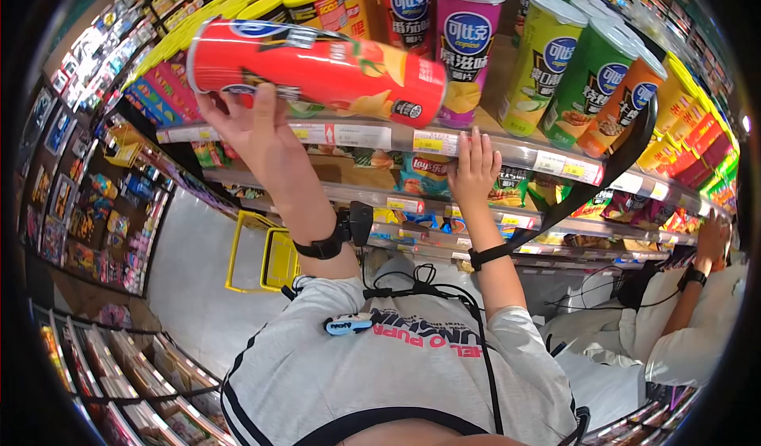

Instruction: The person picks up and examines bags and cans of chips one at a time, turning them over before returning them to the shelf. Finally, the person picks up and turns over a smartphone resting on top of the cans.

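Note:
My left hand (252, 125) is closed round the lower side of a red chip canister (325, 69), which lies tilted nearly sideways in front of the shelf; part of the fingers is hidden behind it. With fingers stretched out, my right hand (476, 164) rests on the price-label strip (380, 135) along the shelf edge. Just above that hand stands a purple chip canister (466, 49). A yellow-green canister (543, 61), a green one (593, 81) and an orange one (630, 105) stand upright to its right. Another red canister (406, 10) is partly hidden behind the held one.
Yellow-lidded tubs (315, 6) stand at the shelf's left. Lower shelves hold bagged chips (428, 175). A yellow basket (279, 257) is by the floor at left. At right, another person's hand (713, 236) is near the shelf edge. A black strap (590, 188) crosses the view.

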`<state>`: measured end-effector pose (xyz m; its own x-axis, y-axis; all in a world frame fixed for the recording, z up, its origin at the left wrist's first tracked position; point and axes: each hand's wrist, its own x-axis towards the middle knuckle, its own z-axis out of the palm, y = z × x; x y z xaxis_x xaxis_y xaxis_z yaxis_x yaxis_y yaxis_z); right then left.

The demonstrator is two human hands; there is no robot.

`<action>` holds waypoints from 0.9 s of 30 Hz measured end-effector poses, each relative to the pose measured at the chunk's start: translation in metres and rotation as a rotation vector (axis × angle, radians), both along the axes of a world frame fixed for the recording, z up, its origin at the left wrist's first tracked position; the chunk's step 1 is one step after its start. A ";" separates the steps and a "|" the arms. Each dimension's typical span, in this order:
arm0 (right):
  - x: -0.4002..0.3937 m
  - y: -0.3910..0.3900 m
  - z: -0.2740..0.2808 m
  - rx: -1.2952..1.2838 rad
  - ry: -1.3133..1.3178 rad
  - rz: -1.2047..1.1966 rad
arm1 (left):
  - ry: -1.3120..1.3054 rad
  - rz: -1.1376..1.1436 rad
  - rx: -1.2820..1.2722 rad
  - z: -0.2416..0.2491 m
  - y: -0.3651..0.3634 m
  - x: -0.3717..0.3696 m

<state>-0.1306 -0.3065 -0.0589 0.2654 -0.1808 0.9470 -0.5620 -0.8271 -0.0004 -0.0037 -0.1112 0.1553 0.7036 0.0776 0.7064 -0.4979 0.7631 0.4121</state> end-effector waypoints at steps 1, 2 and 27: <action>0.000 0.000 0.001 -0.006 0.008 -0.008 | -0.033 0.105 0.057 0.002 -0.003 -0.002; -0.001 0.000 0.001 -0.011 0.020 -0.014 | -0.036 0.157 0.106 0.007 -0.008 -0.007; -0.004 0.003 0.004 0.015 0.035 0.013 | -0.487 0.508 0.653 0.008 -0.102 0.008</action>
